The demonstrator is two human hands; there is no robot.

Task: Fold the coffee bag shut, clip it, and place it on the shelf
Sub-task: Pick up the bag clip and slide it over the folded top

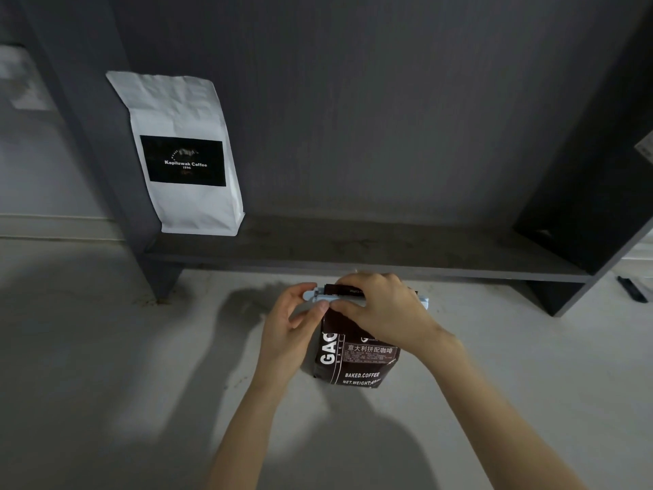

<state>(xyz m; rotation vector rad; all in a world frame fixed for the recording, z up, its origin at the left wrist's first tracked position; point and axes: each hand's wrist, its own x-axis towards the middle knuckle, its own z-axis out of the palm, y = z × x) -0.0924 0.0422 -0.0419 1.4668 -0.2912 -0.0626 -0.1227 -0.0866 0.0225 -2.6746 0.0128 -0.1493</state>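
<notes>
two coffee bags (357, 358), one clip (319, 296)

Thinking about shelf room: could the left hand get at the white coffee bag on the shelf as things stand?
Probably yes, once freed: the left hand is busy at the clip on the dark coffee bag, but nothing blocks the way to the white coffee bag.

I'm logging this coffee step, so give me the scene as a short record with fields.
surface: pale counter
task bag: dark coffee bag upright on counter, below the shelf
clip: pale clip across the bag's folded top
left hand: pinching the clip's left end
right hand: pressing over the fold and clip
on shelf: white coffee bag, upright at left end
</notes>
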